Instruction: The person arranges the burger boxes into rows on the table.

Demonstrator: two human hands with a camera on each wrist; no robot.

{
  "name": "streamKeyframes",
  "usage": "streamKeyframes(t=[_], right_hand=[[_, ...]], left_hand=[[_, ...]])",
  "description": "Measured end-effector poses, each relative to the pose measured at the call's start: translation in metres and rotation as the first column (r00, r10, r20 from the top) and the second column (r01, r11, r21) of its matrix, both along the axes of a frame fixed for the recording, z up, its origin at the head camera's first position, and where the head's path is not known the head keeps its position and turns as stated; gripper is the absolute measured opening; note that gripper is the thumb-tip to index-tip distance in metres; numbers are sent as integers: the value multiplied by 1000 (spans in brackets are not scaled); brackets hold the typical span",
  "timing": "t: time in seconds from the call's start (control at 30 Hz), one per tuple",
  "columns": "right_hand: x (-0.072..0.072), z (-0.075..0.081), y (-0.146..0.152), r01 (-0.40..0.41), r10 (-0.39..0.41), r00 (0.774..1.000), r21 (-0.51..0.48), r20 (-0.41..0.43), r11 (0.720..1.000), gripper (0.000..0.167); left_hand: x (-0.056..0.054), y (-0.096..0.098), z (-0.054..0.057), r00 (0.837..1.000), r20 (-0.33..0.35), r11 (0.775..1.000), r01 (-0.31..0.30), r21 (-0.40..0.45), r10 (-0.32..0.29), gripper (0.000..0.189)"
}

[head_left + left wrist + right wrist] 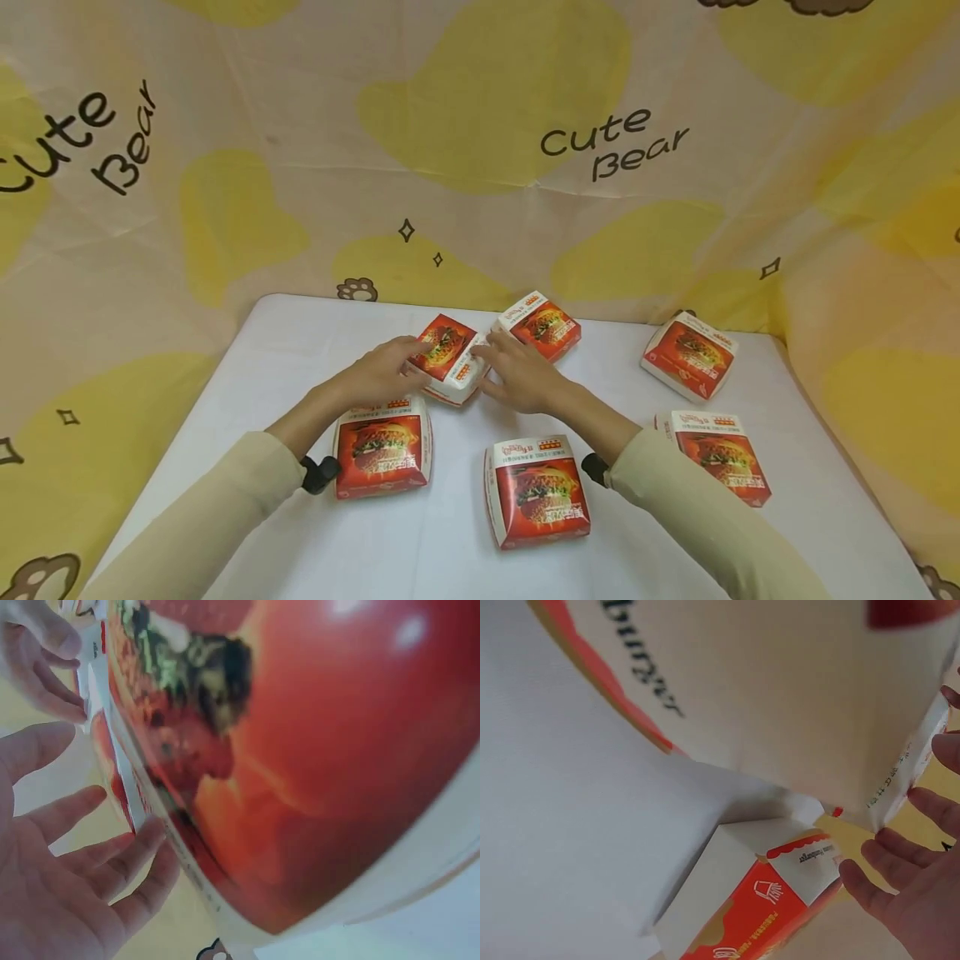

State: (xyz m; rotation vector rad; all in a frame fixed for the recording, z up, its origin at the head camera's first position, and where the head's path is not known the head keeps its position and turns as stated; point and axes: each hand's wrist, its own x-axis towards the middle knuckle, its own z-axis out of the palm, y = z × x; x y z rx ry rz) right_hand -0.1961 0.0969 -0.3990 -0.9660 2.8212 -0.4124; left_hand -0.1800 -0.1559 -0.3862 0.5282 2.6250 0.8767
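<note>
Spread left fingers (73, 813) beyond 1 glossy red burger box (337, 750)

Head view looked forward, down over table (281, 358). 2 wrist views looked along left hand (64, 889), right hand (928, 896), very near; head, left wrist shared both.

Near the table's (288, 350) far edge, box one (447, 354) lies left of box two (545, 327); box three (690, 357) lies by the far right corner, box four (718, 457) before it. Before box one lies box five (384, 452); box six (540, 493) lies right of it.
</note>
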Motion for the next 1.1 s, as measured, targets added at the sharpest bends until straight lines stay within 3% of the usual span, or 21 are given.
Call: streamKeyframes(t=[0.27, 0.6, 0.8, 1.1], right_hand=[[3, 1, -2, 23, -21, 998, -23, 54, 999, 55], [4, -2, 2, 18, -12, 997, -72, 79, 997, 51], [2, -2, 4, 22, -2, 990, -141, 139, 990, 53], [7, 1, 4, 21, 10, 982, -165, 187, 986, 48]], left_hand=[[-3, -1, 0, 1000, -10, 999, -7, -50, 7, 62], [1, 1, -3, 1000, -4, 1000, -20, 0, 20, 68], [2, -1, -4, 1000, -16, 1000, -17, 2, 17, 66], [4, -4, -5, 1000, 4, 999, -27, 22, 27, 66]])
